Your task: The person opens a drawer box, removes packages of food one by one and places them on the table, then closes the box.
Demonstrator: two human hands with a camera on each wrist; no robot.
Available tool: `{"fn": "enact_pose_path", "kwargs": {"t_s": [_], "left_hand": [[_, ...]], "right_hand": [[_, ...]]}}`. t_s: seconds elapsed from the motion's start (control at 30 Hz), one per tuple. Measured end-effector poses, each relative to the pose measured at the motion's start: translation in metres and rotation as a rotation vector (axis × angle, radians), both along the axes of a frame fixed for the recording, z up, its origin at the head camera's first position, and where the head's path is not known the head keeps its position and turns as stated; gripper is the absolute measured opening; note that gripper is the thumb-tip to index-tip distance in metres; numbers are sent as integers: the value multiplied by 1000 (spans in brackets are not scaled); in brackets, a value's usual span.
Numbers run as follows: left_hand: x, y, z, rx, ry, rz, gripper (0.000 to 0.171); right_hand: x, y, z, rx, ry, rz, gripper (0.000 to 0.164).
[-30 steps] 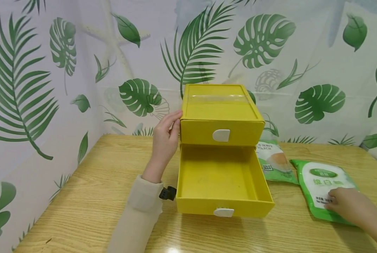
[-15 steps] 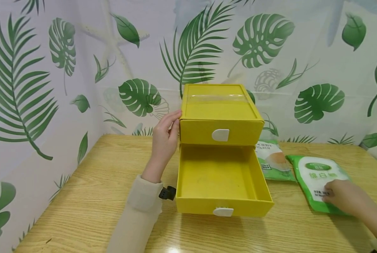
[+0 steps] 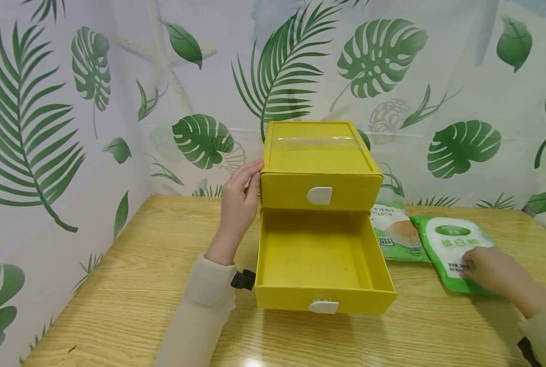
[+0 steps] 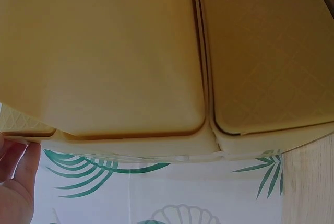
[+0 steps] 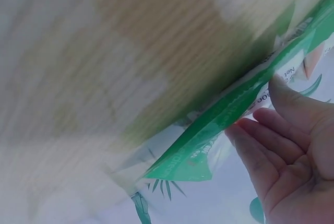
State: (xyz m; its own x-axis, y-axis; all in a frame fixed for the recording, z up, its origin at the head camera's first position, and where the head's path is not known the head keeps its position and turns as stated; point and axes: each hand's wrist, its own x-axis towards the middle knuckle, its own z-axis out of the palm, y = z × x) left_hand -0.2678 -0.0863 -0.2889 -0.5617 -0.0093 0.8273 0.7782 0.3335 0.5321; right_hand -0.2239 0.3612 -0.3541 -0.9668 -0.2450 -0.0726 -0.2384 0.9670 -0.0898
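Two bags are to the right of the yellow cabinet [image 3: 319, 163], and one of them, the green-and-white bag [image 3: 448, 250], has the right hand [image 3: 495, 270] on it. We see the thumb and fingertips pinching it low on its printed face; the right wrist view shows the thumb on that face and the other fingertips close by. Whether the bag is raised at all off the wooden table [image 3: 163, 244] we cannot tell. Its upper left corner comes right up to the starch bag [image 3: 401, 242] (we name that one by its print), which is partly hidden by the cabinet.

The left hand [image 3: 238, 199] rests against the cabinet's left side, near the top front corner, its fingers stretched out and, as far as we can see, curled round nothing.

We would judge the work partly done. The lower drawer [image 3: 284, 298] is pulled well out, the upper drawer [image 3: 282, 192] is closed, and the green-and-white bag is in the person's grasp. Left undone, as things lie now: that bag is beside the cabinet, apart from the lower drawer, the starch bag lies unhandled, and the lower drawer is not pushed in.
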Motion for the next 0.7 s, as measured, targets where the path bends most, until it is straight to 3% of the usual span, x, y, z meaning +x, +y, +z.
{"fn": "enact_pose_path", "kwargs": {"t_s": [0.47,0.7], "left_hand": [[1,1,2,-4,8,0,21],[0,0,1,2,-5,-4,21]], "right_hand": [[-21,4,-1,-11,-26,-21,25],[-27,3,-1,-19,-43,-32,16]]}}
